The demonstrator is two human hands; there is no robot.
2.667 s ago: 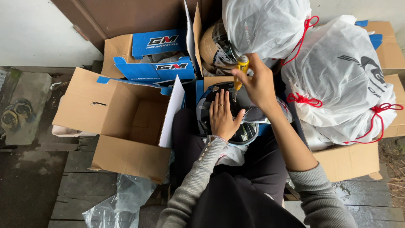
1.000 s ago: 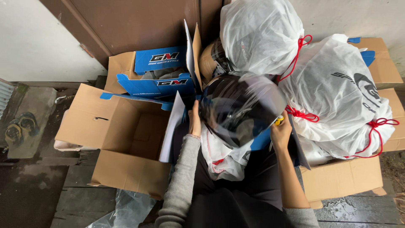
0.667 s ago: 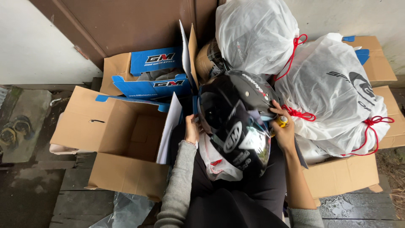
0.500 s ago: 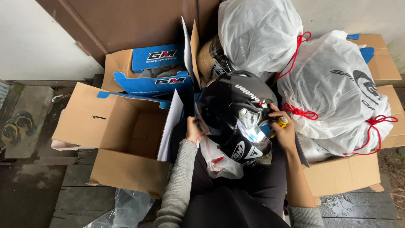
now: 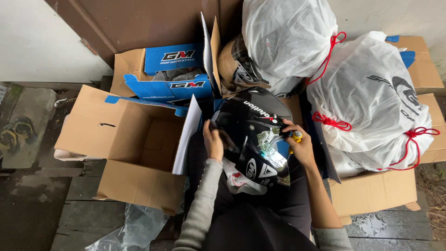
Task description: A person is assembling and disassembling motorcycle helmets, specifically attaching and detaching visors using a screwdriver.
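Two hands hold a glossy black helmet [image 5: 253, 135] over the person's lap, between the open cardboard box [image 5: 125, 144] on the left and the white drawstring bags [image 5: 371, 97] on the right: the left hand [image 5: 214, 142] is closed on the shell's left edge, and the right hand [image 5: 299, 146] braces the right side while its fingers also pinch a small yellow screwdriver [image 5: 295, 137]. To handle it well, the grip would best stay on the shell rather than the mirrored visor [image 5: 265, 148], with the tool's tip kept off the gloss, and the crumpled white bag [image 5: 241, 179] beneath kept under it as padding
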